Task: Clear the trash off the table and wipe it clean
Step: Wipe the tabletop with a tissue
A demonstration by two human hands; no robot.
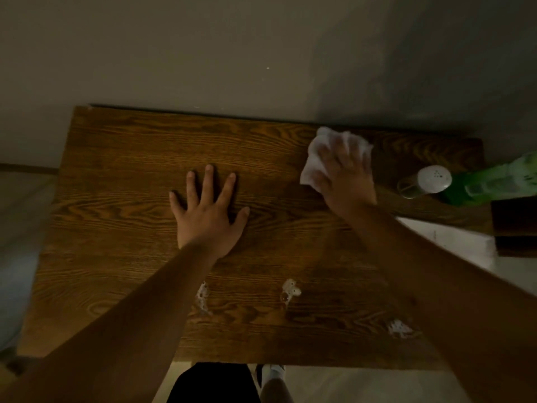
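Note:
A dark wooden table (122,175) fills the view. My right hand (347,178) presses a crumpled white paper towel (315,154) flat against the table's far right part; the towel shows above and left of the fingers. My left hand (207,210) lies flat on the middle of the tabletop, fingers spread, holding nothing. Three patches of white foamy residue sit near the front edge: one (203,296) beside my left forearm, one (290,290) in the middle, one (399,327) under my right forearm.
At the table's right end stand a shaker with a white perforated cap (430,181) and a green spray bottle (494,184) lying or tilted. A dark wooden box (514,225) sits at the right edge. A wall rises behind the table.

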